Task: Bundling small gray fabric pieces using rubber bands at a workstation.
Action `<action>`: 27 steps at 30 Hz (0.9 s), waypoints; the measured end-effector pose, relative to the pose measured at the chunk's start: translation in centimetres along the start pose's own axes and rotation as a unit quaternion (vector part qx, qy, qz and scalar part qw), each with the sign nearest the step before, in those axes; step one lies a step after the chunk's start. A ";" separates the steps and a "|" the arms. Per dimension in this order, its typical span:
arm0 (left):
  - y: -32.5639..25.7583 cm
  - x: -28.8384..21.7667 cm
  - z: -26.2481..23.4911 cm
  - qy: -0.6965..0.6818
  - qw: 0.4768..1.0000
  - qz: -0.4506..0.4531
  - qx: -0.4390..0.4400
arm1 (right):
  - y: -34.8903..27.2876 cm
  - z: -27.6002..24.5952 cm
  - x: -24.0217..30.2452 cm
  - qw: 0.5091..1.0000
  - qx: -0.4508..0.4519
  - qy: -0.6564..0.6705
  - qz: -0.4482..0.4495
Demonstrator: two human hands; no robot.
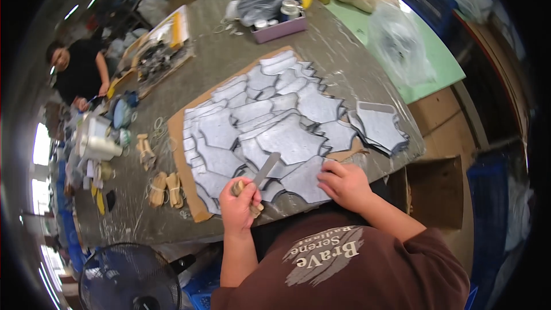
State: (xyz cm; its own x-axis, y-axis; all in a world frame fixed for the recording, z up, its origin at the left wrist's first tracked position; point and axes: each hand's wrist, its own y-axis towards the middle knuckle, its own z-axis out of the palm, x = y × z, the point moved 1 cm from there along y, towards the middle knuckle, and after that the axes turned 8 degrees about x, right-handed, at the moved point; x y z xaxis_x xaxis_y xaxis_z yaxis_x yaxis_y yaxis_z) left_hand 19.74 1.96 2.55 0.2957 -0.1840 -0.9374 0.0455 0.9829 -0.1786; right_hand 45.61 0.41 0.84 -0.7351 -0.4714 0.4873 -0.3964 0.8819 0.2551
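Observation:
My left hand is closed around the wooden handle of a flat metal blade tool that points up and right over the grey cut pieces. My right hand presses down on a grey shaped piece at the table's near edge. Many overlapping grey pieces lie spread on a brown cardboard sheet. A small stack of the same grey pieces sits to the right, apart from the sheet.
A purple tray with small jars stands at the far side, with plastic bags beside it. Wooden-handled tools lie left of the cardboard. Another person works at far left. A black fan stands below the table edge.

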 end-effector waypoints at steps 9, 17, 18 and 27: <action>0.4 1.6 5.2 0.286 0.951 -0.063 0.096 | -1.3 0.0 -0.6 1.000 -0.014 0.019 -0.014; 1.0 1.8 5.5 0.283 0.952 -0.089 0.079 | -1.1 0.1 -0.8 0.999 -0.028 0.029 -0.026; 1.0 1.8 5.4 0.284 0.951 -0.091 0.082 | -1.0 0.1 -0.8 0.999 -0.023 0.033 -0.027; 1.2 1.6 5.5 0.283 0.950 -0.108 0.078 | -1.0 -0.1 -0.9 0.999 -0.034 0.033 -0.027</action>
State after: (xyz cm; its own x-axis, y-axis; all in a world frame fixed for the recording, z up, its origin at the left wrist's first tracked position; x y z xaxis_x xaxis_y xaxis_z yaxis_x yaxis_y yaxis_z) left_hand 25.56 2.92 2.47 -0.2956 -0.3147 -0.9020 0.2001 0.9029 -0.3805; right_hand 46.66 -0.02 0.24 -0.6752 -0.5184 0.5248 -0.3938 0.8549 0.3378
